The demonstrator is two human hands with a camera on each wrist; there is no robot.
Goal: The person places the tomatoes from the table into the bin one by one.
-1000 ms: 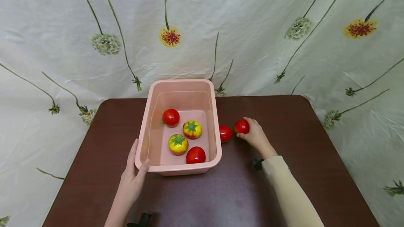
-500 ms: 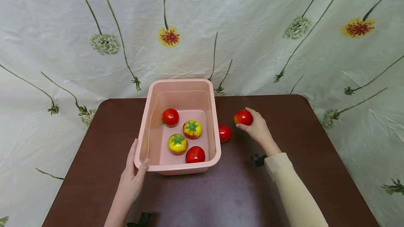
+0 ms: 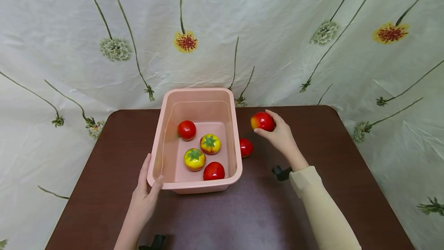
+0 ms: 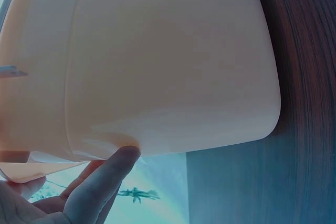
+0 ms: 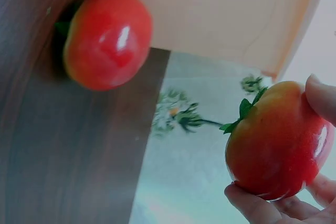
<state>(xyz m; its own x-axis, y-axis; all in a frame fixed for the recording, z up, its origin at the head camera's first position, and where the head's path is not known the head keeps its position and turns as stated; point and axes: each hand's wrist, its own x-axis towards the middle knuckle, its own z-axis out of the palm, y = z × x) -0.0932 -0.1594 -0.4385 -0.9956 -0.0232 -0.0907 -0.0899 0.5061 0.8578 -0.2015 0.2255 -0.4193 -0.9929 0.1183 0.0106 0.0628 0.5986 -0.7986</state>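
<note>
A pink plastic bin point(image 3: 194, 185) stands on the table with two red tomatoes point(image 3: 214, 171) and two yellow-red ones with green leaf tops, such as the nearer yellow tomato point(image 3: 194, 159). At its near left corner my left hand point(image 3: 145, 198) grips the rim, thumb over the edge; in the left wrist view its fingers point(image 4: 107, 182) touch the outer wall. My right hand point(image 3: 279, 132) holds a red tomato point(image 5: 278, 142) between thumb and fingers, raised above the table right of the bin. Below it, another red tomato point(image 5: 110, 40) lies on the table beside the bin's right wall.
The dark brown table point(image 3: 333, 157) has rounded far corners. Behind and around it hangs a pale flower-printed cloth point(image 3: 270, 18). Black straps point(image 3: 281, 173) sit at both wrists.
My right hand has lifted the tomato off the table and brought it up, away from me and then leftward towards the bin. The left hand and the bin have stayed put.
</note>
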